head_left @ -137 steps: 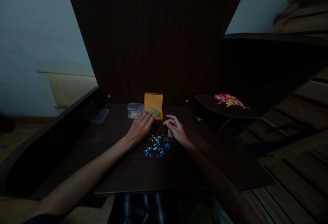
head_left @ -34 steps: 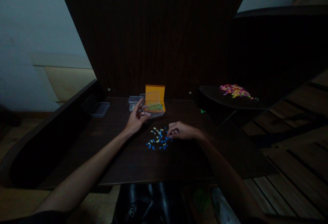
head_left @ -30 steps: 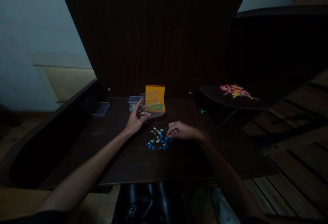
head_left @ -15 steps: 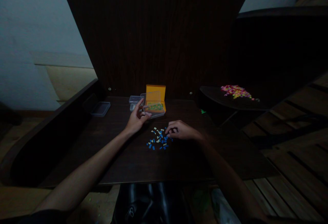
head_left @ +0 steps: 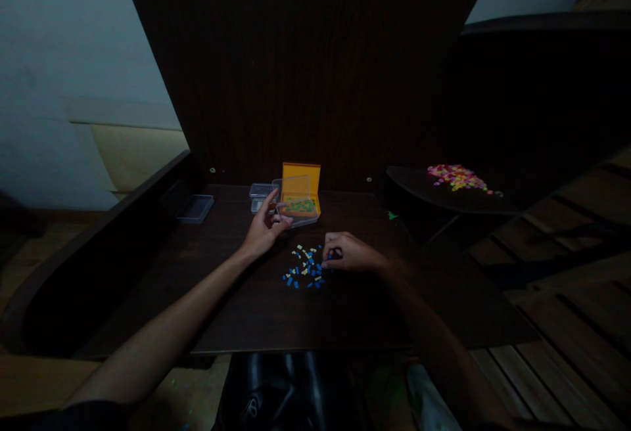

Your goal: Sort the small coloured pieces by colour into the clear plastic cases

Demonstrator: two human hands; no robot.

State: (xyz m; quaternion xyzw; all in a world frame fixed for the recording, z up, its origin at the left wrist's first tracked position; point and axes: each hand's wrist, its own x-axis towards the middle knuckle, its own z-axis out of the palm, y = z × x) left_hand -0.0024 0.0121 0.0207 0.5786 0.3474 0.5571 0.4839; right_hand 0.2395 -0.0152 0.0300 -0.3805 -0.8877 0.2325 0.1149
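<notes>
Clear oblong box (head_left: 303,222) crosswise in parted left fingers (head_left: 284,221); right fingers (head_left: 332,243) curled, hold unclear.

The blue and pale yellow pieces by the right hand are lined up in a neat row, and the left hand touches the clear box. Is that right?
Not quite: the blue and pale yellow pieces lie scattered, not in a row, as the head view shows. They are by the right hand, and the left hand touches the clear box.
</notes>
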